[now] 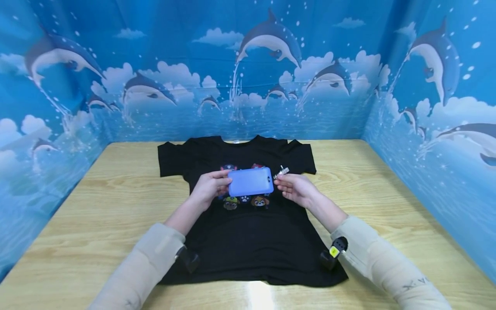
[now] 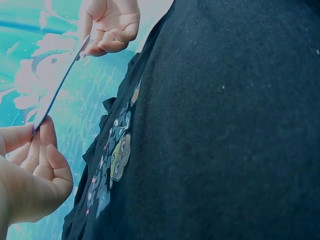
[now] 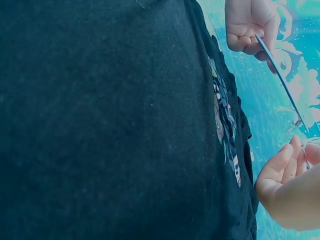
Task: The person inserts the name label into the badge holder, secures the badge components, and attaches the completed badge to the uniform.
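Observation:
My left hand [image 1: 209, 188] pinches the left end of a flat blue card holder [image 1: 250, 182] between thumb and fingers. The holder has rounded corners and a small dark slot at its right end. Both wrist views show it edge-on as a thin plate, held up over the shirt. Beside the slot, my right hand [image 1: 297, 189] pinches a small silvery metal clasp [image 1: 283, 171] between thumb and forefinger, the other fingers curled. A thin loop [image 3: 294, 129] shows between clasp and holder in the right wrist view. Beneath both hands lies a black T-shirt [image 1: 252, 241] with cartoon dog prints [image 1: 230, 203].
The shirt is spread flat on a light wooden table [image 1: 116, 202], its collar toward the far edge. A blue curtain [image 1: 186, 86] printed with dolphins encloses the back and both sides. Dark devices [image 1: 334, 253] are strapped at both wrists.

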Demonstrator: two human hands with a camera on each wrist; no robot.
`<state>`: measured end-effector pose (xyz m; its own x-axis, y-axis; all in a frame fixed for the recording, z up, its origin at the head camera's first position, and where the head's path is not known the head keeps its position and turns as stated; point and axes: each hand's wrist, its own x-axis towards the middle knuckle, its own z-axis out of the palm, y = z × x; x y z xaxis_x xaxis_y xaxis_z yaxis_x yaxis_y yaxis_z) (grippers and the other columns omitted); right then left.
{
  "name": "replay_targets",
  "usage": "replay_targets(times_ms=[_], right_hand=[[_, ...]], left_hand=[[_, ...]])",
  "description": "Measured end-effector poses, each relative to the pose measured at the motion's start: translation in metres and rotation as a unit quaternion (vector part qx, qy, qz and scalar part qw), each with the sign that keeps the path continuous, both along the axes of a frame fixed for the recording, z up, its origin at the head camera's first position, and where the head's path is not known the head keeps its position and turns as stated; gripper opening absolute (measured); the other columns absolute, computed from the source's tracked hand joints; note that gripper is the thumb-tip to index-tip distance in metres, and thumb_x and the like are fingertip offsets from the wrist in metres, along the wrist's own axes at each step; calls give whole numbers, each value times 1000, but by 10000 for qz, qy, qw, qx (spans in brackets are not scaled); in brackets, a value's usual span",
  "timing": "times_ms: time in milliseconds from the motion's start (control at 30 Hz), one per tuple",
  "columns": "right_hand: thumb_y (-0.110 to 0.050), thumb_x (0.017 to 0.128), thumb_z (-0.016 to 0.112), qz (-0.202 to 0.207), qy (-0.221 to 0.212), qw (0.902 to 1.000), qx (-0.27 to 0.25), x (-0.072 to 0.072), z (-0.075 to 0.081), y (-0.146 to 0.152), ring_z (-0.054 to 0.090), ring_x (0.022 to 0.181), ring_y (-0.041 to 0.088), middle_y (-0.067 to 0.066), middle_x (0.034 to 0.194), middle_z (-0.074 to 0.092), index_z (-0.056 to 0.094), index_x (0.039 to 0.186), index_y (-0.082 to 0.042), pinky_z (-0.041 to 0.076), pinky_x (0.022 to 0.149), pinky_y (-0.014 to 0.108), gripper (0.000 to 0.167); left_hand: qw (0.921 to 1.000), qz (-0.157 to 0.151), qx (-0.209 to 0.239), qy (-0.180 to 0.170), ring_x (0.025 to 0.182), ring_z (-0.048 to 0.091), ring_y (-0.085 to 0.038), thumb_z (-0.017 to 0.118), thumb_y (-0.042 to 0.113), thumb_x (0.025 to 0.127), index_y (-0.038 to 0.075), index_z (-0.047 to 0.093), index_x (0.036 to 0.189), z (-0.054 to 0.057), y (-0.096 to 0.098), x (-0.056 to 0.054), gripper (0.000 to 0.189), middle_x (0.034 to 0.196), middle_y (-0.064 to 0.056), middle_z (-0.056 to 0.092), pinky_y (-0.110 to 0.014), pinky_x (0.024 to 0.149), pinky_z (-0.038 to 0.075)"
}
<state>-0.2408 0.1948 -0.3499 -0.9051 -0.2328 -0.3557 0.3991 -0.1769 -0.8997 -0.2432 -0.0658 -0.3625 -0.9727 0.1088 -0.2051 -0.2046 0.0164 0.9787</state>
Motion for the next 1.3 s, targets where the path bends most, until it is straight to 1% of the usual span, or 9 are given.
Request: replay_targets(times_ms=[300,433,533,667,767,867,1000,1200,1300], right_hand=[[-11,95,48,87,-9,9999,-120,-1,-2,-4,57,71,11,-2,77,64,61,86,-11,42,64,23,16],[-11,95,49,111,15,9999,12,0,-3,-5,56,73,11,-2,78,63,58,90,-10,43,64,23,11],[-12,95,49,122,113,9997,170,-1,-4,-5,56,75,12,-1,81,62,57,93,-9,43,65,23,8],[-11,94,51,155,238,9993,255,-1,-5,-7,58,78,12,-1,83,63,58,92,-9,45,67,24,7],[-9,93,52,179,262,9992,254,-2,-4,-9,59,78,12,-1,81,64,58,89,-11,45,68,24,8],[-8,93,53,168,262,9992,262,-2,-4,-11,60,76,11,-2,78,64,58,86,-12,45,66,24,9],[-9,93,53,66,217,9993,289,-2,-4,-13,59,74,11,-2,79,65,59,85,-12,45,64,23,11],[-9,93,53,11,201,9993,318,-2,-4,-15,59,72,10,-3,79,66,61,83,-13,44,62,22,13],[-9,93,53,24,194,9994,283,-3,-4,-15,59,72,10,-3,78,66,61,85,-12,44,62,22,12]], left_hand=[[10000,20,25,16,66,56,-11,60,8,89,1,56,125,0,-2,0,37,86,-5,60,-28,68,45],[10000,28,-14,-4,67,57,-12,60,9,89,3,56,126,-1,-3,0,38,83,-4,60,-32,73,45],[10000,20,-50,-14,69,58,-13,60,11,89,4,55,128,-2,-3,1,40,86,-6,61,-35,76,45],[10000,51,-40,4,69,58,-13,60,10,89,4,55,128,-2,-3,2,40,86,-6,61,-35,76,45],[10000,69,-21,1,67,57,-13,61,10,89,4,56,128,-1,-4,1,40,85,-6,60,-34,74,45],[10000,95,20,2,66,57,-11,61,8,88,3,55,128,-1,-4,1,40,88,-6,60,-34,74,46],[9999,118,26,-3,66,57,-11,61,8,88,2,55,127,-2,-6,1,40,92,-7,61,-32,73,47],[10000,62,-15,2,68,58,-12,60,9,89,3,56,126,-4,-7,1,38,91,-7,61,-29,73,48],[10000,68,-36,15,68,58,-12,61,9,88,3,57,126,-3,-7,2,38,91,-7,61,-30,73,48]])
